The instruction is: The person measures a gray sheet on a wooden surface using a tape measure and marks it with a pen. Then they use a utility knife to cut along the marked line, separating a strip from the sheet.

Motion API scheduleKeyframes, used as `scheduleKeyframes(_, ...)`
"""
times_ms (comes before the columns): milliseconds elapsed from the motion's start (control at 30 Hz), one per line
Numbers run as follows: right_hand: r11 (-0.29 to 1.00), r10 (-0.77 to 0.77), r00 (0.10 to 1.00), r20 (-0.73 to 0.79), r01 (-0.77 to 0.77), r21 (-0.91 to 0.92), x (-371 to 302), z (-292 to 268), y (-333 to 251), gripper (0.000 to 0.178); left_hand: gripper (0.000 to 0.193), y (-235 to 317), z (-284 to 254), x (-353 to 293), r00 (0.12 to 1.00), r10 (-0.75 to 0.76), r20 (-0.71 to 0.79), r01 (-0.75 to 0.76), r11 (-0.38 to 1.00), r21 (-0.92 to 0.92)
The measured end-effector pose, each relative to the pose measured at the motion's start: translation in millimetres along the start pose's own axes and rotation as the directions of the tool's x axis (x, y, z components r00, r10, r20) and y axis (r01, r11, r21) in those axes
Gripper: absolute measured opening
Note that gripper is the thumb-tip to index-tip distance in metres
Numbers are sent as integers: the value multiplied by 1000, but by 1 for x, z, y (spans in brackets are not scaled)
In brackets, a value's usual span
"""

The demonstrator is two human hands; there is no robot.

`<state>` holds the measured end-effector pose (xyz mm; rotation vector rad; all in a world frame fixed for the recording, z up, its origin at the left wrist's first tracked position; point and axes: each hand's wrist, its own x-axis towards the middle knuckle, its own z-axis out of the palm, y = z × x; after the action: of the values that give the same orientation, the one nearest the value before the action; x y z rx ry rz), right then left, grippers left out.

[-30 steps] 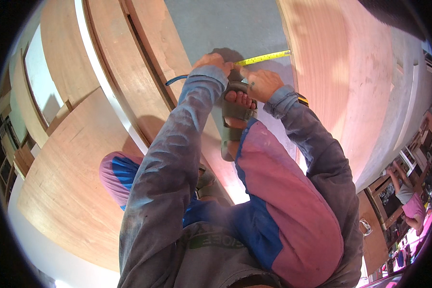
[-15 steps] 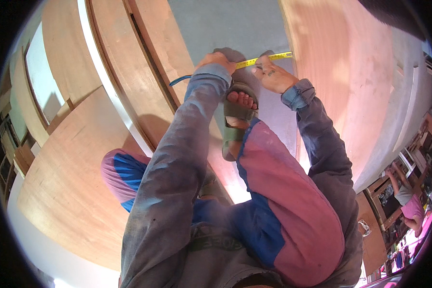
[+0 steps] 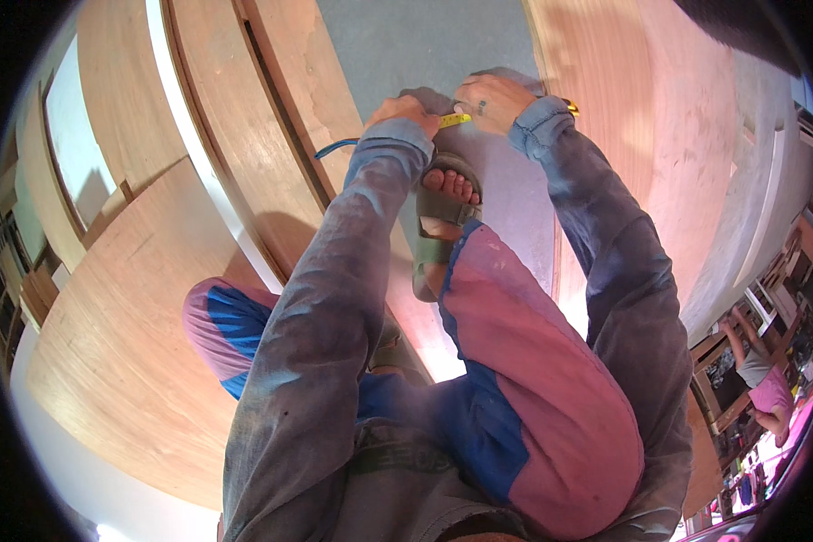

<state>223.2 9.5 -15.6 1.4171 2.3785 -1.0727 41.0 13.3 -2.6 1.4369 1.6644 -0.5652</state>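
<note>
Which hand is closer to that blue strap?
The left hand. The blue strap sticks out beside its cuff, while the right hand is farther off, near the wooden panel on the right.

The tape (image 3: 454,119) is between the person's left hand (image 3: 405,110) and right hand (image 3: 495,101), over a flat strip (image 3: 379,50). To the right of that strip I see a broad board (image 3: 605,135); to its left, long boards (image 3: 210,81) side by side. A strap (image 3: 336,146) is just left of the left hand. Nearer the person's body comes a foot (image 3: 452,185) in a sandal (image 3: 443,217). Far right, well apart, is another person (image 3: 770,390).
</note>
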Motion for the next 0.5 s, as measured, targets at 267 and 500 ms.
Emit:
scheduleKeyframes(267,989,-68,998,13,69,-129,8,5,-7,15,39,-4,3,1,999,36,-18,-35,999,31)
scheduleKeyframes(500,989,-91,994,-54,84,-121,6,1,-10,13,39,-5,7,6,1000,25,-16,-25,1000,-9)
